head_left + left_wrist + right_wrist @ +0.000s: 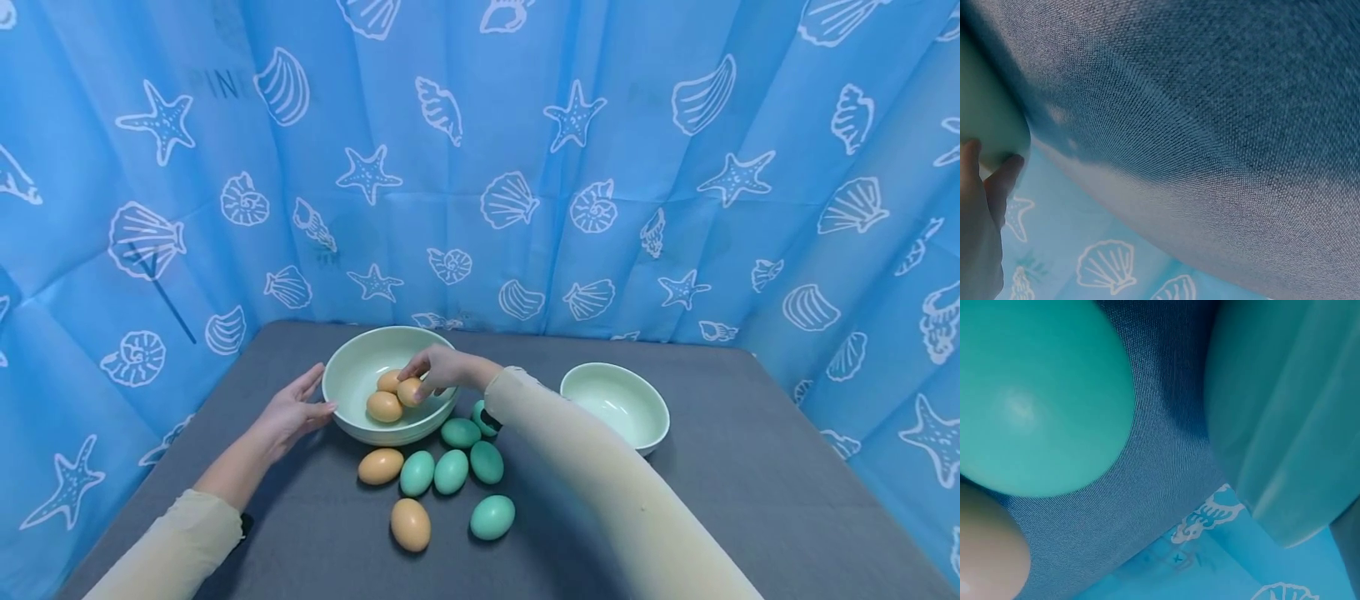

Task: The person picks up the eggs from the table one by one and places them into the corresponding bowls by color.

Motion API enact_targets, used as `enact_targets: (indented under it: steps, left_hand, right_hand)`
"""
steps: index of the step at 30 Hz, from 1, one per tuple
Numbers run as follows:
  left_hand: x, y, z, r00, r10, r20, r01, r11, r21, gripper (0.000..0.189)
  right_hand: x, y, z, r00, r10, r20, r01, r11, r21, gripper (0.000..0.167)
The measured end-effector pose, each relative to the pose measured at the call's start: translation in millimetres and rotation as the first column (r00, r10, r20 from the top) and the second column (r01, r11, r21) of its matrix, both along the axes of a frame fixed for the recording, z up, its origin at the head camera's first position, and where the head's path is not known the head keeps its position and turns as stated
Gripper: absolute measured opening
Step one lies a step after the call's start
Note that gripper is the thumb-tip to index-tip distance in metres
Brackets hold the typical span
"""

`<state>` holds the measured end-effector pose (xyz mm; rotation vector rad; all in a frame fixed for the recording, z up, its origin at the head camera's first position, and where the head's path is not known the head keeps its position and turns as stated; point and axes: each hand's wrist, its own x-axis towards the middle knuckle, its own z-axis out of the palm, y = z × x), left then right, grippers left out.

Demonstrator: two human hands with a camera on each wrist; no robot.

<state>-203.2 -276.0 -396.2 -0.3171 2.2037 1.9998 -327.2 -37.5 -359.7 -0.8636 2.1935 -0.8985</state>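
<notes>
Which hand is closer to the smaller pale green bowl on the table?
Right: the right hand pinches a brown egg inside the larger round pale green bowl, left of the smaller bowl; the left hand is farther left, at the larger bowl's left side.

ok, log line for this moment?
left hand: touching large bowl; right hand: holding brown egg in/over bowl; in bowl: two more brown eggs; on table: green eggs, two loose brown eggs, small bowl

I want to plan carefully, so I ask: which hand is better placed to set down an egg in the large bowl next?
Probably the right hand: it holds a brown egg over the large bowl. The left hand holds no egg, only touching the bowl's outer side.
</notes>
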Motion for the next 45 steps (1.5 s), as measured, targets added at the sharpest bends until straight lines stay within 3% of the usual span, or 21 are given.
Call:
enact_targets:
  steps: [8,16,25,33,45]
  left_hand:
    - [0.7,-2.4,2.0,1.000,-0.015,-0.013,0.015,1.000,-0.008,0.082]
    - [2.3,2.2,-2.1,1.000,-0.014,-0.019,0.014,0.999,-0.035,0.080]
    - [2.3,3.8,-3.3,1.000,-0.005,-0.015,0.005,1.000,-0.005,0.080]
    - [-1.0,1.9,-3.7,1.000,0.002,-0.013,-0.002,1.000,-0.002,0.081]
    - [-0.1,1.7,-2.1,1.000,0.005,0.001,-0.005,1.000,0.015,0.082]
  right_hand:
    - [-0.4,-6,1.0,0.999,-0.030,0.019,0.030,0.999,0.012,0.041]
    - [3.0,-12,-9.1,0.997,-0.067,0.027,0.066,0.998,0.023,0.038]
    - [5.5,-18,-15.4,0.994,-0.108,0.017,0.107,0.993,0.041,0.038]
    - [4.9,-18,-13.3,0.992,-0.120,0.027,0.118,0.992,0.041,0.040]
    - [12.1,-5,-0.7,0.980,-0.179,0.086,0.183,0.982,-0.044,0.044]
